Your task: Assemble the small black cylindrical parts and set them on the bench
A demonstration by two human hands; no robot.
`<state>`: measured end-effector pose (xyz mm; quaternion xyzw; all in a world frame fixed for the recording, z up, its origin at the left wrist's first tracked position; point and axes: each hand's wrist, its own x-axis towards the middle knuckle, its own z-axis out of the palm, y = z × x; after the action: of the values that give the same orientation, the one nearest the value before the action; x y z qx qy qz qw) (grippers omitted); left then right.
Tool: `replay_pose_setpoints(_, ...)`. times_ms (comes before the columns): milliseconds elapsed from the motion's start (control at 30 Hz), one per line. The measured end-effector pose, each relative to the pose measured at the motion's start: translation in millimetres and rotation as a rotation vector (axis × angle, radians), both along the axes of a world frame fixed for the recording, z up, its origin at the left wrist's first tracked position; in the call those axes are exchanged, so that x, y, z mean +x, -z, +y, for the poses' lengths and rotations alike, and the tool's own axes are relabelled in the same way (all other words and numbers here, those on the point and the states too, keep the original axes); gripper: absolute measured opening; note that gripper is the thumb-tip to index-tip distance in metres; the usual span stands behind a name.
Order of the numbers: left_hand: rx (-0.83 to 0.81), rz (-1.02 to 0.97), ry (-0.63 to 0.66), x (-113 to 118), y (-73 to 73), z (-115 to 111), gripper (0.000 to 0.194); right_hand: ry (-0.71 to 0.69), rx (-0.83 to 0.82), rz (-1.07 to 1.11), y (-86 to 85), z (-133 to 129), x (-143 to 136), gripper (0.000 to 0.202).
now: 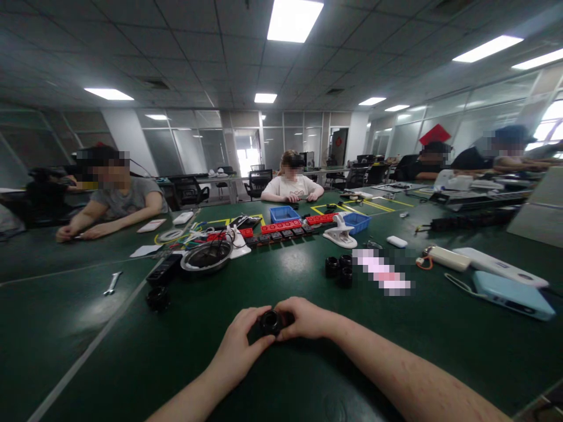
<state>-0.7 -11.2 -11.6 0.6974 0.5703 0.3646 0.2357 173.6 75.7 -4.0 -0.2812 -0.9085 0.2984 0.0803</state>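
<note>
A small black round part with a hole in its middle [270,322] is between my two hands, low over the green table [197,334]. My left hand [241,339] curls round its left side, thumb in front and fingers behind. From the right, my right hand [303,319] closes on the same dark part with thumb and fingertips. Whether it is one piece or two joined pieces, I cannot tell. Several similar black cylindrical parts [339,269] stand together beyond my right hand. Another black part [157,298] lies to the left.
A wrench [113,283] lies at the left, near a round metal dish [206,258] and a black power strip [163,269]. Red strips [280,226], blue bins [284,214] and a white clip stand [341,232] are farther back. A light-blue case [512,293] sits right. Several people sit around.
</note>
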Motion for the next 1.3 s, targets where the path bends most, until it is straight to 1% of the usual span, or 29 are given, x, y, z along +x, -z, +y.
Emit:
replay_pose_setpoints(100,-0.018,0.002,-0.053,3.8,-0.5,-2.3,0.033,0.079,0.069,0.002,2.9,-8.2,-6.2,0.04)
replay_pose_setpoints(267,-0.041,0.019,-0.12,6.8,0.5,-3.5,0.03,0.16,0.361,-0.102,2.9,-24.0,-15.8,0.053)
replay_pose_setpoints(333,-0.041,0.022,-0.11,5.5,2.0,-1.9,0.031,0.154,0.407,-0.112,2.7,-24.9,-16.0,0.061)
replay_pose_setpoints(400,-0.036,0.021,-0.082,3.5,3.2,-0.2,0.032,0.097,0.388,-0.093,2.3,-20.6,-13.2,0.066)
replay_pose_setpoints(433,-0.034,0.017,-0.07,2.5,3.5,0.4,0.036,0.054,0.357,-0.082,2.0,-16.8,-10.9,0.065)
replay_pose_setpoints(533,-0.022,0.013,-0.026,0.4,2.9,0.9,0.045,-0.078,0.215,-0.06,0.5,-2.5,-3.0,0.049)
replay_pose_setpoints(600,-0.003,0.017,0.007,0.1,1.7,0.1,0.044,-0.117,0.144,-0.042,-0.6,3.7,0.4,0.037)
replay_pose_setpoints(633,0.004,0.019,0.016,0.2,1.2,-0.5,0.042,-0.116,0.127,-0.033,-1.0,4.5,0.9,0.034)
replay_pose_setpoints(733,0.006,0.009,-0.021,1.5,1.2,-1.9,0.037,-0.013,0.153,-0.038,-1.7,-3.5,-3.5,0.036)
replay_pose_setpoints(867,0.015,0.005,-0.131,3.2,4.7,-1.4,0.032,0.194,0.336,-0.113,-1.5,-25.6,-17.6,0.038)
replay_pose_setpoints(933,0.027,0.009,-0.158,3.2,6.3,-0.4,0.031,0.242,0.41,-0.151,-1.2,-32.9,-22.6,0.037)
replay_pose_setpoints(1000,0.03,0.01,-0.145,2.4,6.9,0.5,0.031,0.242,0.443,-0.144,-0.8,-34.7,-23.5,0.042)
replay_pose_setpoints(1067,0.023,0.01,-0.101,0.8,6.4,1.1,0.033,0.202,0.421,-0.089,-0.5,-31.5,-20.3,0.05)
replay_pose_setpoints(1133,0.015,0.009,-0.041,-1.2,5.6,1.5,0.036,0.13,0.338,-0.024,-0.3,-24.5,-14.7,0.054)
replay_pose_setpoints(1200,0.013,0.005,0.007,-2.9,5.0,1.6,0.038,0.034,0.223,0.015,0.0,-15.6,-9.0,0.047)
replay_pose_setpoints(1267,0.022,0.01,0.021,-3.7,4.3,1.7,0.04,-0.044,0.116,0.035,0.6,-7.3,-4.9,0.034)
replay_pose_setpoints(1300,0.027,0.017,0.018,-3.6,3.9,1.6,0.04,-0.061,0.073,0.039,1.0,-4.3,-3.8,0.029)
